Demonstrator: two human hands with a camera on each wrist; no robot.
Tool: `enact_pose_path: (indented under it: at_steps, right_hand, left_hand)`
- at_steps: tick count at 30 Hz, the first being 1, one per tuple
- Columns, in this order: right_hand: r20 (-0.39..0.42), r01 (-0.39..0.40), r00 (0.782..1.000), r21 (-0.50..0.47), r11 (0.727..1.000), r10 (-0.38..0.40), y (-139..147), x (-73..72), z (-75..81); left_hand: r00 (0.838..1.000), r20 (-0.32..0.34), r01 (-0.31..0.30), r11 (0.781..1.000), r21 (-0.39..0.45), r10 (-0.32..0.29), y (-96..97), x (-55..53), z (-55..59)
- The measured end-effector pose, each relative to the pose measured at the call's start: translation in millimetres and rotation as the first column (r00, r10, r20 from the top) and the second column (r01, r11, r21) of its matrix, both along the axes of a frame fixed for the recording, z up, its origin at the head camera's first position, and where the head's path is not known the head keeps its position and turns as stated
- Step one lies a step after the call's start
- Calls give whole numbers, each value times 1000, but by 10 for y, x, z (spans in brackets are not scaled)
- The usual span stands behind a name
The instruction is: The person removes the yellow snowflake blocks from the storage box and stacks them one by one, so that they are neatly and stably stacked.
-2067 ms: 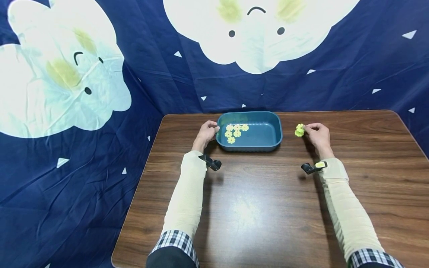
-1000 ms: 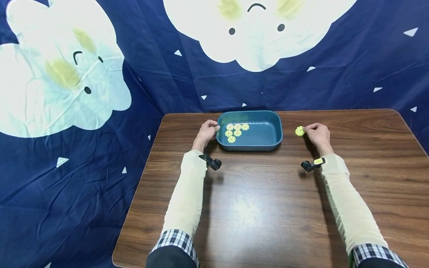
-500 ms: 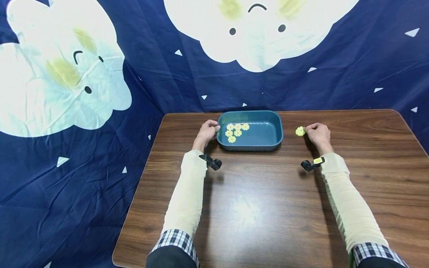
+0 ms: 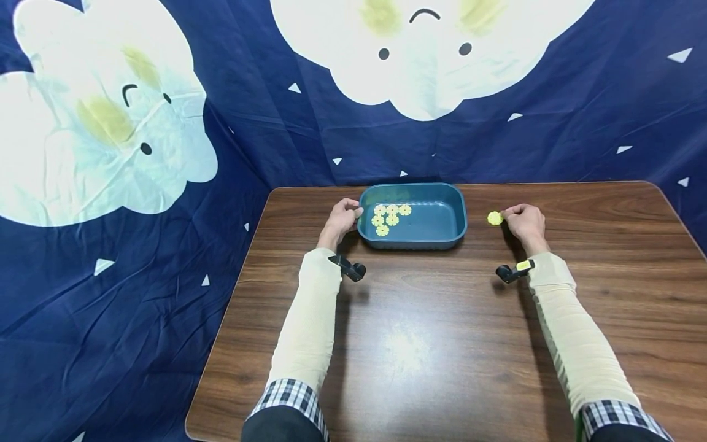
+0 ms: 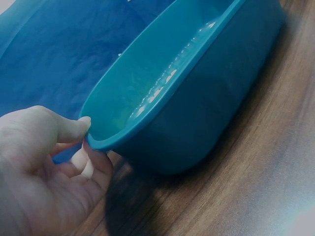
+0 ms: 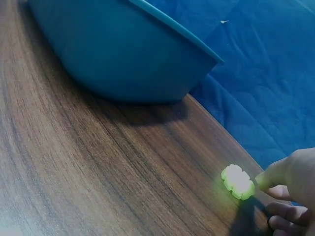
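Note:
My left hand (image 4: 339,221) grips the left end rim of a blue-green plastic basin (image 4: 436,222), thumb over the edge and fingers below in the left wrist view. Inside, several pale yellow flower-shaped pieces (image 4: 392,220) lie grouped toward the basin's left side. Some way off the basin's right end, my right hand (image 4: 526,226) pinches a yellow-green flower-shaped piece (image 4: 494,218) by its edge. In the right wrist view this flower piece (image 6: 237,182) looks bright and washed out at the thumb tip. Whether a second one sits behind it is hidden.
A brown wood-grain table (image 4: 420,307) carries the basin near its back edge. Behind and to the left hangs a dark blue cloth (image 4: 309,141) with white cloud faces. Black wrist cameras (image 4: 353,270) project inward from both sleeves.
About two seconds ago two flower shapes showed one above the other at my right fingertips; now a single flower outline shows there. My left hand and the basin stay in place.

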State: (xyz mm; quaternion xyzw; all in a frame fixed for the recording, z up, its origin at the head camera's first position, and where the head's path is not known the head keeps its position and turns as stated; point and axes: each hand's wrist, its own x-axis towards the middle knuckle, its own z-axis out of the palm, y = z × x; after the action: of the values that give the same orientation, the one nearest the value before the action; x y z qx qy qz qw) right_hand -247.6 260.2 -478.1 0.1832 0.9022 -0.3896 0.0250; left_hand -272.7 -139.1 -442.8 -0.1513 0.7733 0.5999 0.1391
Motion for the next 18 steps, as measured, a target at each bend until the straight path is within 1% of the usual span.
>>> enact_pose_path:
  at_steps: [11,18]
  right_hand:
    - [-13,28,1000,-28,999,-28,20,-3,-20]
    - [-74,46,996,-34,998,-49,15,7,28]
  left_hand:
    - [1000,-4,3,1000,-2,-3,-3,7,-3]
    - [1000,-6,-1,1000,8,1,-1,9,3]
